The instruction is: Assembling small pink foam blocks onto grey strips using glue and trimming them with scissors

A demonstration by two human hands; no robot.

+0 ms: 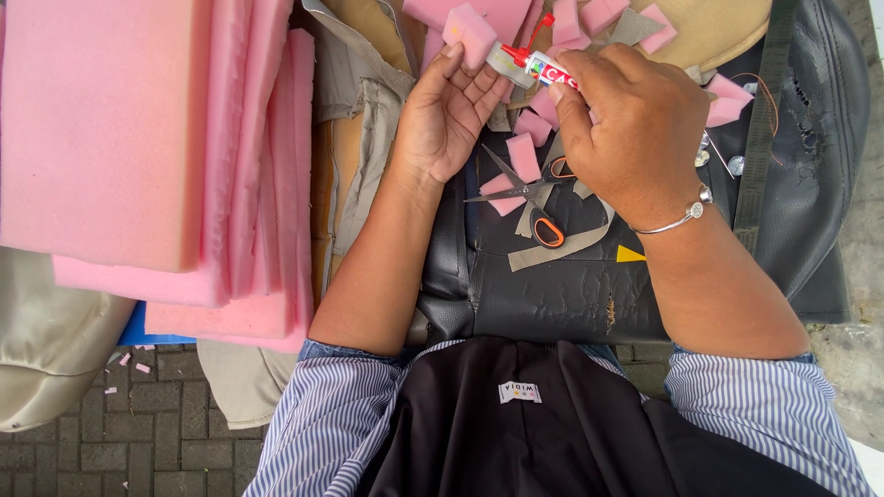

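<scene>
View from above of a person's two bare hands at work over a black cracked vinyl seat cushion (552, 294) that serves as the work surface.

The left hand (447, 115) is palm up near the far edge of the cushion. Its fingertips pinch a small pink foam block (471, 35), so this grip is clamped on the foam.

The right hand (626, 120), wearing a thin silver bracelet (686, 216) at the wrist, is closed around a small glue tube (539, 64) with a red collar and a clear cap. The capped tip of the tube points left and sits right against the foam block.

Below and between the hands, on the middle of the cushion, lies a pair of scissors (525, 198) with orange-and-black handles, blades open. Around the scissors lie several small pink foam offcuts (523, 156) and grey fabric strips (562, 248). A small yellow triangle (629, 255) lies just right of the strips.

To the left of the cushion rests a stack of large pink foam sheets (138, 138), overlapping a tan fabric cover (354, 120).

At the bottom of the view are the person's blue-and-white striped sleeves (322, 423) and a dark apron (552, 433). Grey paving bricks (138, 442) show at the lower left.
</scene>
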